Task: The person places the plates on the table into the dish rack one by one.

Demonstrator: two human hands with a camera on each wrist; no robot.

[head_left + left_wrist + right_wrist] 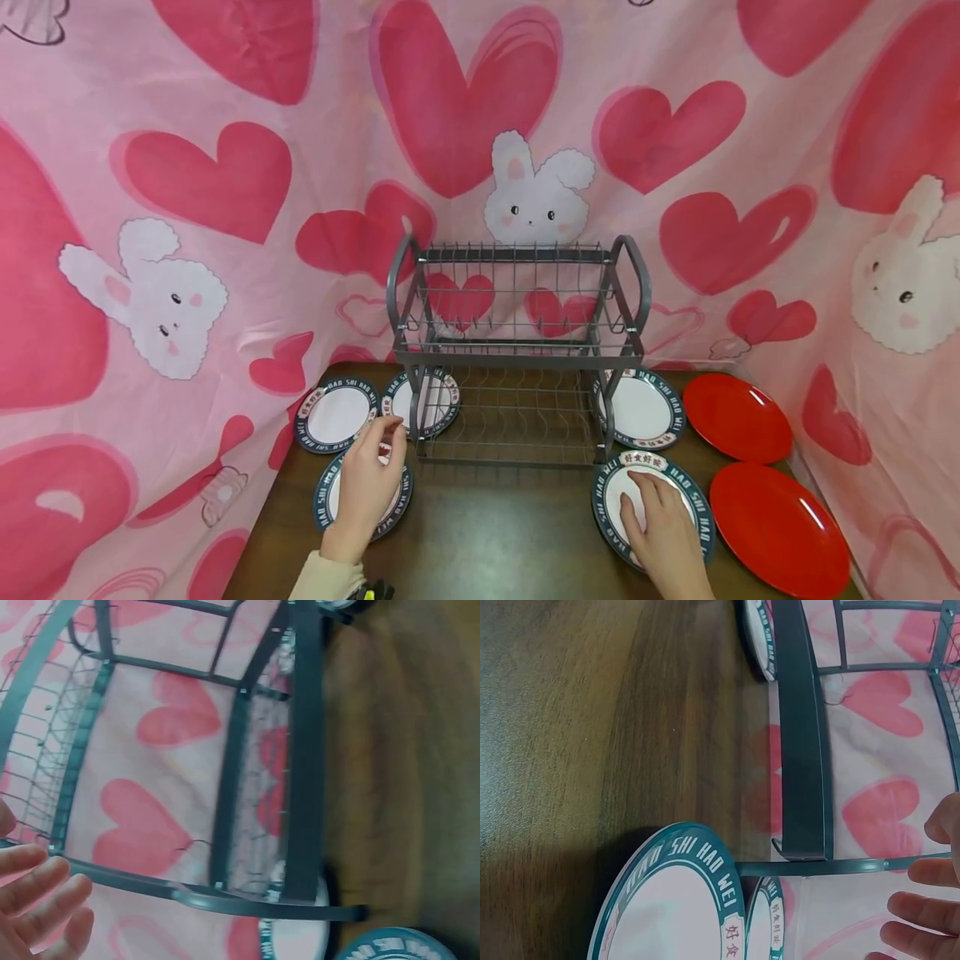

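My left hand (367,487) hovers over the front-left plate (325,496), its fingers loosely bent with nothing between them. The plate is white with a dark teal lettered rim, partly hidden by the hand. On the other side, my right hand (663,529) is over a matching front-right plate (609,508), fingers spread and relaxed, overlapping its white middle. Between the hands and farther back stands a dark grey two-tier dish rack (517,358); no dishes sit on its wire tiers. In the wrist views, loose left fingers (52,900) and right fingers (922,915) hold nothing.
Two more lettered plates, one far left (337,414) and one beside the rack's left leg (400,400), lie behind. Another plate (645,408) is by the right leg. Two red plates (738,417) lie along the right edge. A pink heart-patterned cloth (322,150) encloses the brown table (495,533).
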